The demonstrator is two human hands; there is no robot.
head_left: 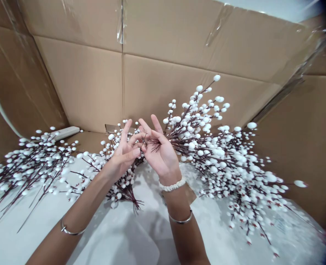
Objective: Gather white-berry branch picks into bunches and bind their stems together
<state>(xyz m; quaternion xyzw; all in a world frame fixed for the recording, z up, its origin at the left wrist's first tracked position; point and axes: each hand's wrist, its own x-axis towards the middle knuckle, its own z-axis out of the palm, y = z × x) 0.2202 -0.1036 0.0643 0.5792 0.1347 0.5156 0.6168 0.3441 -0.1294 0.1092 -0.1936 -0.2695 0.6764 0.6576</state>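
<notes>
My left hand (124,156) and my right hand (160,154) are raised close together in the middle of the head view. A thin dark wire (144,142) sits between the fingers, pinched by my left thumb and forefinger. My right fingers are spread, their tips beside the wire. Behind my hands lies a large spray of artificial white berries on dark stems (220,158). A smaller spray (107,156) lies under my left wrist, and its cut stem ends (133,200) show below. A third spray (27,171) lies at the far left.
Taped cardboard panels (82,81) rise behind and beside the sprays. A white sheet (129,235) covers the surface below my arms. A white oblong object (66,133) lies at the back left, and a cardboard piece (190,194) pokes out under my right wrist.
</notes>
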